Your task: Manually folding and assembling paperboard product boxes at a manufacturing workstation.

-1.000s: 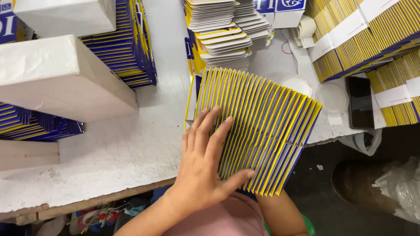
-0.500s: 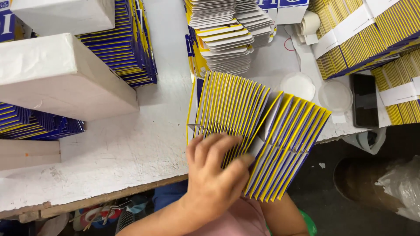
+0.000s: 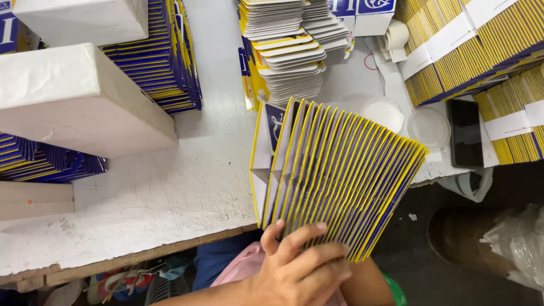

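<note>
Left hand: the left hand [image 3: 297, 272] sits at the bottom edge of the view, fingers [image 3: 306, 235] laid across the lower end of the fanned bundle of flattened cartons [image 3: 334, 175]; its grip is closed on the bundle.
Right hand: mostly hidden behind the bundle; only a forearm shows below it, so I cannot tell its grip.
Bundle: yellow-edged, blue-faced flat cartons, spread like a fan, wider at the top, narrow at the hand. It stands tilted over the near edge of the surface [image 3: 170, 198], its right part overhanging the gap beside it.
Front piece: the leftmost carton shows a white and blue face.
Surface: white, scuffed, with a worn wooden front edge.
Left of surface: a large white box [image 3: 73, 99] rests on stacks of blue and yellow flats [image 3: 164, 62]; well apart from the bundle.
Behind the bundle: a stack of grey-white die-cut flats [image 3: 289, 54], near the fan's top-left corner.
Right of the bundle: two round translucent lids [image 3: 428, 127], just beside the fan's upper right edge.
Further right: a dark phone [image 3: 466, 133] lying flat, next to banded packs of yellow cartons [image 3: 470, 45] wrapped with white paper strips.
Lower right: a clear plastic bag [image 3: 515, 243] below the surface level.
</note>
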